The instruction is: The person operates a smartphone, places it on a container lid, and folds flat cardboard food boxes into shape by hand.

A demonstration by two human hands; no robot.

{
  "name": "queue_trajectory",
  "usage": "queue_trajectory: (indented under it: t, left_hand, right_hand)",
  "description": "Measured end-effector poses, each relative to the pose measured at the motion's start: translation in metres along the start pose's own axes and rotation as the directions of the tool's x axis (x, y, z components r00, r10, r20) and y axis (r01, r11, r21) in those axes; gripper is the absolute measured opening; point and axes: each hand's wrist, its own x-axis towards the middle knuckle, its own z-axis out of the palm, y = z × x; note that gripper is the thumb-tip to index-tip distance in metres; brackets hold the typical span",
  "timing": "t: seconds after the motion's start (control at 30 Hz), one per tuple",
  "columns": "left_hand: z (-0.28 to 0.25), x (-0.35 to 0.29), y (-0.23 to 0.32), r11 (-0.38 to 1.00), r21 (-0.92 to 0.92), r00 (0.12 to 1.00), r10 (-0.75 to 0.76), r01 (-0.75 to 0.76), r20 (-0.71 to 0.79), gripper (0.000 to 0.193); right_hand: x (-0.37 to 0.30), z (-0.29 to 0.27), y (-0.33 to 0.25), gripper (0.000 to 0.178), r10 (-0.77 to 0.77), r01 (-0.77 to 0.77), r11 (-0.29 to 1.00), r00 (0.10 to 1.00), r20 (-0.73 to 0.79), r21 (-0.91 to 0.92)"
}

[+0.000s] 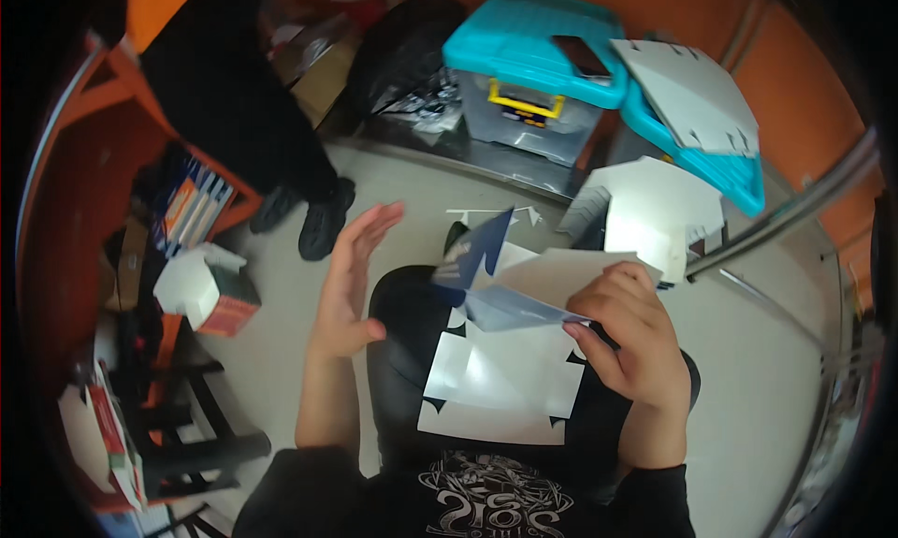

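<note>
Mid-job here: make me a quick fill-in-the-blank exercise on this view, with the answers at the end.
The ____ hand grips the carton.
The other hand holds ____.
The phone lies on the ____ of the tub.
That tub's handle is ____.

Missing words: right; nothing; lid; yellow.
</note>
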Motion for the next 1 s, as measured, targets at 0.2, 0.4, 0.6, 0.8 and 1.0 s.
queue_trajectory:
  t: [0.2,0.4,0.6,0.8,1.0]
  left_hand:
    - [0.036,0.012,0.021,0.871,-0.433,0.955,-0.121,0.233,0.27,0.076]
    - [0.042,-0.017,0.02,0.867,-0.452,0.978,-0.18,0.21,0.108,0.051]
    - [0.033,-0.024,0.039,0.901,-0.32,0.956,-0.286,0.291,0.063,0.038]
    - [0.041,-0.016,0.058,0.877,-0.126,0.885,-0.449,0.463,0.125,0.032]
    - [0.056,-0.021,0.066,0.847,-0.047,0.848,-0.53,0.529,0.003,0.026]
  right_hand:
    - [0.014,0.022,-0.011,0.029,0.087,-0.084,0.992,0.996,-0.026,0.092]
    - [0.024,0.046,-0.018,0.052,0.034,-0.021,0.961,0.998,0.044,-0.277]
    - [0.012,0.072,-0.019,0.07,0.077,-0.005,0.956,0.969,0.234,-0.294]
    - [-0.007,0.075,-0.028,0.059,0.094,-0.046,0.951,0.985,0.143,-0.307]
    - [-0.017,0.084,-0.031,0.048,0.166,-0.147,0.973,0.981,0.099,-0.176]
